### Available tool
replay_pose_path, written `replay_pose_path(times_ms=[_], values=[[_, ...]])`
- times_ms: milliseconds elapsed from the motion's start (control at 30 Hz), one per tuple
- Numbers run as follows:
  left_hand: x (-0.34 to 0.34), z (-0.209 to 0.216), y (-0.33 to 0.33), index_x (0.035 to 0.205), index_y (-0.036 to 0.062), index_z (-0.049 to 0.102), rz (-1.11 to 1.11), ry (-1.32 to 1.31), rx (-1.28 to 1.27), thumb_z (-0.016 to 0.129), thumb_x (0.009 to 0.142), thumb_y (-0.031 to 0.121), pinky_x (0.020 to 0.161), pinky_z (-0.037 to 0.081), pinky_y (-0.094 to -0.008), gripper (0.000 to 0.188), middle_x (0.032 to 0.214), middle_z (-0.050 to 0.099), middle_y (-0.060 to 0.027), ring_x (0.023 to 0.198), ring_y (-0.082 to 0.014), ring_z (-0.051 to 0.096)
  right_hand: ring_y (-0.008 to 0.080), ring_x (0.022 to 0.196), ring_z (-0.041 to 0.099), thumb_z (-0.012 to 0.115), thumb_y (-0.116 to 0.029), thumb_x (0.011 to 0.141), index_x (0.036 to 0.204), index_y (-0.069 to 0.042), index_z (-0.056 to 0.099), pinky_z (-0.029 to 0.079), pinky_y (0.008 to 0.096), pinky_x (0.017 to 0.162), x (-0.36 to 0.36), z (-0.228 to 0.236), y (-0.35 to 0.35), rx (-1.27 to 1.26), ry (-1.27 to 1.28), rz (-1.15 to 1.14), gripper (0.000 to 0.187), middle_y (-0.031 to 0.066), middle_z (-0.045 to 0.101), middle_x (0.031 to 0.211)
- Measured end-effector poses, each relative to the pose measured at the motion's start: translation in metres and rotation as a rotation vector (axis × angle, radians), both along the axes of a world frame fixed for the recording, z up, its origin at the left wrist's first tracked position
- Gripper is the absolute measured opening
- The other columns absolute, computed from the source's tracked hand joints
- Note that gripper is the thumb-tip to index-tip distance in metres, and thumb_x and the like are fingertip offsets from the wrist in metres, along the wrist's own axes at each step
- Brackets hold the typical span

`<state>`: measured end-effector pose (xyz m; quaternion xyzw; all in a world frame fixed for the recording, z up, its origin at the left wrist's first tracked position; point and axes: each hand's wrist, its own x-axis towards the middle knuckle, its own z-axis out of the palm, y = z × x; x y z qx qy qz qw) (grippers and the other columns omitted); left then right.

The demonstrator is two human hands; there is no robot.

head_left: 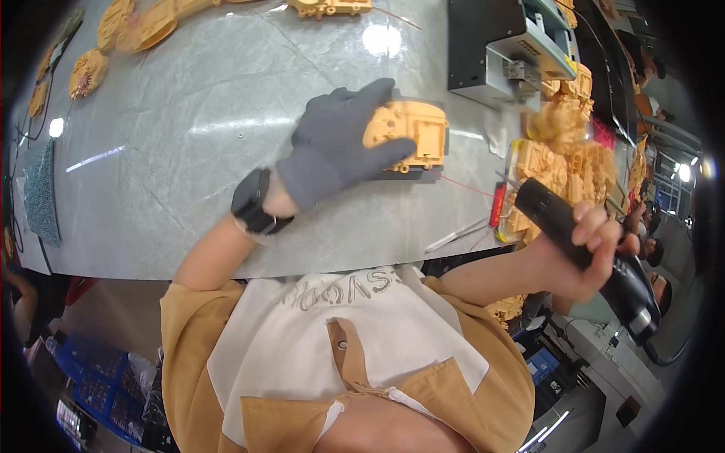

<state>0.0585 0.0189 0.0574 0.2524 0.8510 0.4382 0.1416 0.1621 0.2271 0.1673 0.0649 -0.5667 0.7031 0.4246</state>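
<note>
My left hand [343, 136], in a grey glove, is closed around an orange-yellow plastic housing [429, 136] on the grey table. Its thumb lies across the near side and the other fingers reach over the far side. A dark flat piece shows under the housing's edges, and a thin red wire [461, 185] runs from it to the right. My bare right hand [585, 260] is wrapped around a black electric screwdriver [555, 215], held up at the right. Its thin bit [507, 180] points to the upper left, apart from the housing.
A grey-black metal box [487, 57] stands at the back right, near piled orange-yellow plastic parts [570, 170]. Tweezers [457, 236] and a red-handled tool [498, 204] lie near the table's front edge. More housings [88, 74] sit far left, above a blue textured mat [41, 192].
</note>
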Motion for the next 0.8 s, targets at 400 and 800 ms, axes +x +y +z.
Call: replay_pose_path(times_ms=[400,800], values=[[0.150,0.040,-0.210,0.119,0.0036,0.046,0.991,-0.595,1.394,0.052,0.085,0.026,0.092,0.045,-0.0452,0.040,0.108,0.059,-0.0155,0.094,-0.0259,0.060,0.0127,0.057,0.041,0.051,-0.007,0.078,0.112,-0.010,0.040,0.036,0.0321,0.068,0.012,-0.044,0.013,-0.260,-0.154,-0.085,0.036,0.0006,0.040,0.064],[0.168,0.042,-0.251,0.129,0.0000,0.032,1.581,0.534,0.787,0.049,0.089,0.024,0.097,0.038,-0.0385,0.050,0.127,0.043,-0.0137,0.109,-0.0252,0.049,0.0118,0.061,0.041,0.049,-0.006,0.077,0.111,-0.006,0.042,0.032,0.0308,0.068,0.012,-0.045,0.004,-0.228,-0.142,0.024,0.035,0.0009,0.039,0.066]])
